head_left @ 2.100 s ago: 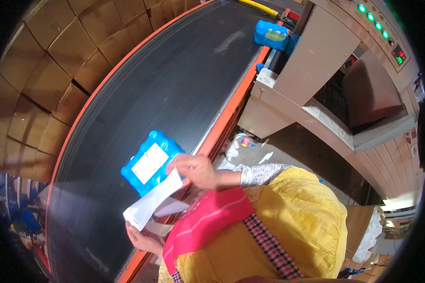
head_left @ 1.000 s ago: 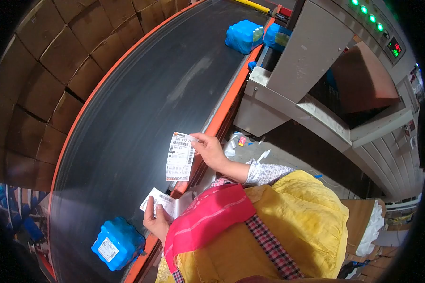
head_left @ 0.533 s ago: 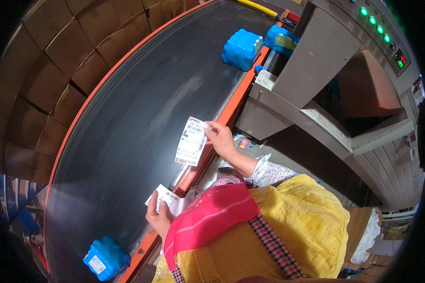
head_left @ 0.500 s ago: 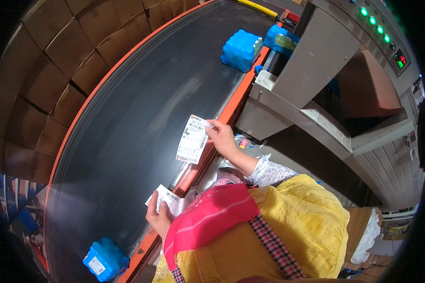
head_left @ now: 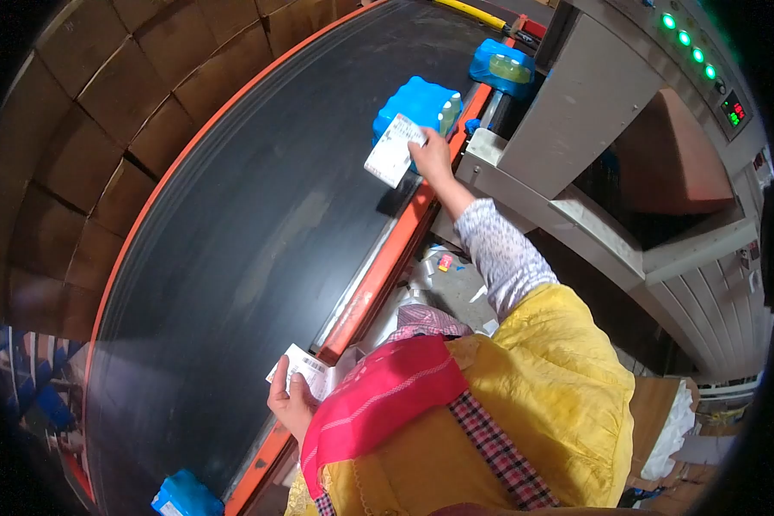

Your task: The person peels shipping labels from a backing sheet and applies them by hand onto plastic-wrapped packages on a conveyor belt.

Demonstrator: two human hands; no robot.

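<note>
My right hand (head_left: pixel 433 158) is stretched forward over the conveyor's inner rail, pinching one edge of a white printed label (head_left: pixel 395 151). That label overlaps the near side of a blue-wrapped pack of bottles (head_left: pixel 420 101) on the dark belt (head_left: pixel 224 258). Close to my body, my left hand (head_left: pixel 292 399) holds more white labels (head_left: pixel 304 370) between thumb and fingers at the belt's edge. Another blue-wrapped pack (head_left: pixel 187 495) lies at the lower end of the belt, partly out of view.
Stacked cardboard boxes (head_left: pixel 86 129) line the outer side of the belt. At the right stands a grey machine (head_left: pixel 568 103) with lit green buttons; a blue-wrapped pack (head_left: pixel 502 67) sits at its roller exit. An orange rail (head_left: pixel 365 305) edges the belt near me.
My right hand has moved forward with its label to the upper pack. The packs have shifted down along the belt, the lowest partly leaving view. My left hand has barely moved.
</note>
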